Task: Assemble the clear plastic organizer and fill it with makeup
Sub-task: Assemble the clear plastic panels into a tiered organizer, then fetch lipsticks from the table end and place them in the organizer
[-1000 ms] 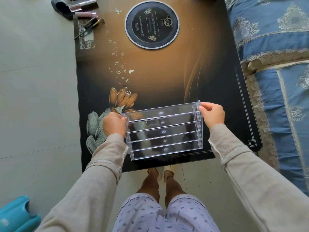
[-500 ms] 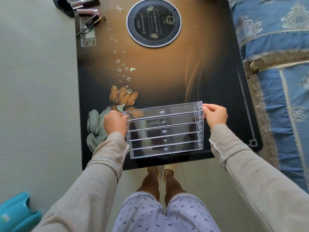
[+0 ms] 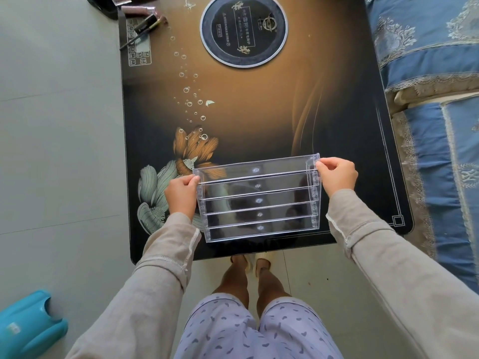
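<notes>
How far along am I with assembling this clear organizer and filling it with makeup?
The clear organizer looks assembled, five tiers between its side walls. Left hand and right hand grip its ends. Filling remains: every tier looks empty, and the makeup lies at the table's far left corner.

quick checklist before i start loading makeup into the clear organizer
1. Left hand grips the left end of the organizer: ok.
2. Right hand pinches its right end: ok.
3. Five tiers empty: ok.
4. Tiers fully clicked in: cannot tell.
5. Organizer set flat on the table: cannot tell.
6. Makeup within grasp: not ok, it lies at the table's far left corner.
</notes>
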The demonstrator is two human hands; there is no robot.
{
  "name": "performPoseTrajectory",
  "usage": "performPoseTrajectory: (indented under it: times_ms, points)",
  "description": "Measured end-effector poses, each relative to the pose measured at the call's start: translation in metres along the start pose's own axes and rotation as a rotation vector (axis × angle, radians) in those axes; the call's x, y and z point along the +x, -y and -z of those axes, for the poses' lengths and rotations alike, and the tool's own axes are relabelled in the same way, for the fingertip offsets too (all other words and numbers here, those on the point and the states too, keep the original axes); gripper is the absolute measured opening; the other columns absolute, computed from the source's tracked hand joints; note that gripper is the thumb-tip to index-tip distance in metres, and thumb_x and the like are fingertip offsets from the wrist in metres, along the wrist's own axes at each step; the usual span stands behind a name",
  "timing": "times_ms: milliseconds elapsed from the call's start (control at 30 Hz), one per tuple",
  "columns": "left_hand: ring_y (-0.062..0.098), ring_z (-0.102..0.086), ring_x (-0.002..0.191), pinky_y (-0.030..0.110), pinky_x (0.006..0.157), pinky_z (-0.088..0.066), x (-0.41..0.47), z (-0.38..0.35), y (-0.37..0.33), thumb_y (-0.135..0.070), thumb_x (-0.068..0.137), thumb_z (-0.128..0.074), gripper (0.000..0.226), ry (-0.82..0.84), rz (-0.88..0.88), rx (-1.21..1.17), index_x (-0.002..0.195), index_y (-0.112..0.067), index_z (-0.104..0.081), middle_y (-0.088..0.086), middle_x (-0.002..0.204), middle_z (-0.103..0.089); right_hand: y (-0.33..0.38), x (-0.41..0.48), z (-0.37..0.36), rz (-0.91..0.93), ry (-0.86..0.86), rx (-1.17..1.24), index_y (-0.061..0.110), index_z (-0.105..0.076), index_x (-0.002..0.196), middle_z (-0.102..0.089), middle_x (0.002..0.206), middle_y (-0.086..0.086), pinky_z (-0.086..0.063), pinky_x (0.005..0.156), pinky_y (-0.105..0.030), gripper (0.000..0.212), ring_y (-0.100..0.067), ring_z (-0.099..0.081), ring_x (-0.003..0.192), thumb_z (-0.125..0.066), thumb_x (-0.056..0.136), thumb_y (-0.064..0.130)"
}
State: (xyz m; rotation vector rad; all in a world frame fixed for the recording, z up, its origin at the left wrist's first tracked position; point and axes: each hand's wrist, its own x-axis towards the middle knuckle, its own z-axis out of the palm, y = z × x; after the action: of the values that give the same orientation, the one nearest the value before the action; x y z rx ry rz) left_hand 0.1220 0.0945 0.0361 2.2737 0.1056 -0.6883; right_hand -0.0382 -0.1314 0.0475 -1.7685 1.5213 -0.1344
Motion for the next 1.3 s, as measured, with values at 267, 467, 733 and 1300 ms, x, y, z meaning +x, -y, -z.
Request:
performPoseTrajectory:
  times_ms: [267,467,733,1300]
  points:
    - [0.035,-0.064,0.1,0.048,0.089,-0.054,0.007,0.002,-0.001,-0.015,0.088,-0.061,0.025,0.011,0.09,0.005,0.105,0.002,-0.068,0.02,0.107,-0.07,0.007,0.004,-0.006,-0.054,0.013,-0.172,0.004,-0.066,0.097,-0.068,0.102,-0.018,-0.044,0.074,-0.03,0.015,-0.031,-0.062,0.094,-0.055,0.091,0.012]
    - [0.037,-0.062,0.103,0.044,0.093,-0.051,0.003,0.01,-0.003,-0.019,0.091,-0.054,0.027,0.073,-0.022,0.118,0.108,-0.003,-0.068,0.019,0.106,-0.07,0.006,-0.004,-0.001,-0.063,0.126,-0.155,0.002,-0.06,0.11,-0.063,0.115,-0.019,-0.044,0.088,-0.034,0.026,-0.034,-0.057,0.108,-0.046,0.095,0.018]
    - [0.028,-0.057,0.105,0.033,0.088,-0.044,-0.043,0.033,0.062,-0.011,0.092,-0.048,0.029,0.018,-0.006,0.189,0.118,-0.006,-0.059,0.017,0.118,-0.061,-0.072,-0.082,0.007,-0.283,0.117,-0.086,0.001,-0.062,0.11,-0.064,0.115,-0.019,-0.041,0.095,-0.036,0.026,-0.035,-0.056,0.109,-0.05,0.092,0.014]
    - [0.021,-0.051,0.074,0.026,0.07,-0.038,-0.18,0.046,0.174,-0.004,0.089,-0.049,0.023,0.276,0.461,0.089,0.104,0.001,-0.066,0.019,0.09,-0.064,-0.139,-0.123,0.021,-0.208,0.676,-0.426,0.003,-0.055,0.082,-0.048,0.056,-0.007,-0.033,0.043,-0.018,0.025,-0.017,-0.042,0.047,-0.035,0.091,-0.009]
